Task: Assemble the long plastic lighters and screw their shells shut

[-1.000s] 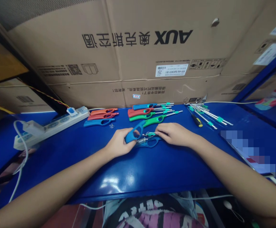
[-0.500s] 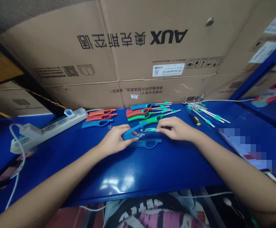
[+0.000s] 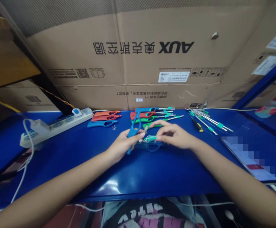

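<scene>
Head view: a brown cardboard panel (image 3: 138, 63) with upside-down AUX print stands along the back of the blue counter (image 3: 171, 177); whether it is a whole box, and what it might hold, I cannot tell. At the left, a white power strip (image 3: 62, 123) carries a white adapter (image 3: 40, 127) and a white plug (image 3: 76, 112) in its sockets. Near it lie an orange handle (image 3: 102, 113), a red handle (image 3: 106, 117) and a blue handle (image 3: 98, 124), with small screws (image 3: 114, 127) just beside them. Farther right are several coloured lighters with metal rods, the blue lighter (image 3: 149, 110) hindmost, then a bundle of loose rods (image 3: 220, 125), a screwdriver (image 3: 197, 125) and a tablet (image 3: 252, 161). Over the middle of the counter, the left hand (image 3: 122, 144) has its fingers closed around a blue handle shell (image 3: 131, 133), held tilted steeply with its loop above the thumb. The right hand (image 3: 174, 136) pinches a green piece with thin wires (image 3: 151, 138), thumb and fingertip together on it while the index finger stretches out toward the left hand. Beneath that piece, partly covered, a second blue shell (image 3: 142, 146) lies on the counter. Small parts by the left fingertips are too blurred to tell.
</scene>
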Motion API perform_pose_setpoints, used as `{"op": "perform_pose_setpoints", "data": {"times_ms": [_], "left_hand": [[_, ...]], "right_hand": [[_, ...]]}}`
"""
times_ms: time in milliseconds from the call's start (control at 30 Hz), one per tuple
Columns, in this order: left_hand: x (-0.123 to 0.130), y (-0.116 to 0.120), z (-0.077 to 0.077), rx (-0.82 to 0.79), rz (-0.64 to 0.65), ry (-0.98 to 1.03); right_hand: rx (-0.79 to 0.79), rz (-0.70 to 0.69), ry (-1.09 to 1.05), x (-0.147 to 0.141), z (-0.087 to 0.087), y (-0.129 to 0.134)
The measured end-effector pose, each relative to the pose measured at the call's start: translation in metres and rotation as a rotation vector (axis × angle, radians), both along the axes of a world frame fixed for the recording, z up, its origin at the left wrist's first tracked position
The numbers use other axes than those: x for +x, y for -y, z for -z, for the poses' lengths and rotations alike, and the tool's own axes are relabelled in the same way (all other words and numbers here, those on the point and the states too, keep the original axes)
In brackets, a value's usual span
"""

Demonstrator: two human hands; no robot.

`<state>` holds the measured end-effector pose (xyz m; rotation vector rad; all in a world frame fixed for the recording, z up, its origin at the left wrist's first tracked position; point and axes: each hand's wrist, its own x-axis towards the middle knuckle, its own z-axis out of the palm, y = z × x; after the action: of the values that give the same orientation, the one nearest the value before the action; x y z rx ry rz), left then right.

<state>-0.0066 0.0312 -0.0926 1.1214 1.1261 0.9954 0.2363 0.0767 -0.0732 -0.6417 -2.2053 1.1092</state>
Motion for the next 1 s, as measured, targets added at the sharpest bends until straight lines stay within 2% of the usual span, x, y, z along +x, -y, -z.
{"op": "perform_pose_setpoints", "data": {"times_ms": [133,233,300,333,433,500,533,567,667,800,933,1000], "left_hand": [[0.011,0.01,0.003,-0.027,0.015,0.115],[0.007,0.007,0.007,0.003,0.089,0.025],[0.003,0.003,0.011,0.13,0.101,-0.112],[0.0,0.001,0.012,0.232,0.103,-0.209],[-0.006,-0.001,0.013,0.522,0.135,-0.598],[-0.01,0.0,0.011,0.587,0.18,-0.832],[-0.012,0.001,0.008,0.605,0.194,-0.911],[-0.014,0.001,0.006,0.634,0.212,-0.965],[-0.022,-0.003,-0.003,0.775,0.313,-1.03],[-0.038,-0.016,-0.01,0.89,0.515,-0.976],[-0.045,-0.027,-0.004,0.914,0.61,-0.941],[-0.044,-0.028,0.0,0.884,0.654,-0.895]], "right_hand": [[-0.281,-0.066,0.038,-0.026,0.011,0.019],[-0.366,-0.071,0.049,-0.017,0.011,0.01],[-0.289,-0.011,0.068,0.003,0.005,-0.005],[-0.198,0.091,0.064,0.016,0.002,-0.015],[0.196,0.537,0.128,0.061,-0.005,-0.046],[0.414,0.853,0.324,0.092,-0.003,-0.066],[0.464,0.965,0.479,0.106,0.0,-0.074],[0.46,1.036,0.535,0.118,0.004,-0.081],[0.404,1.182,0.631,0.145,0.018,-0.095],[0.32,1.296,0.721,0.156,0.032,-0.099],[0.332,1.359,0.746,0.139,0.031,-0.093],[0.393,1.276,0.731,0.119,0.029,-0.087]]}}
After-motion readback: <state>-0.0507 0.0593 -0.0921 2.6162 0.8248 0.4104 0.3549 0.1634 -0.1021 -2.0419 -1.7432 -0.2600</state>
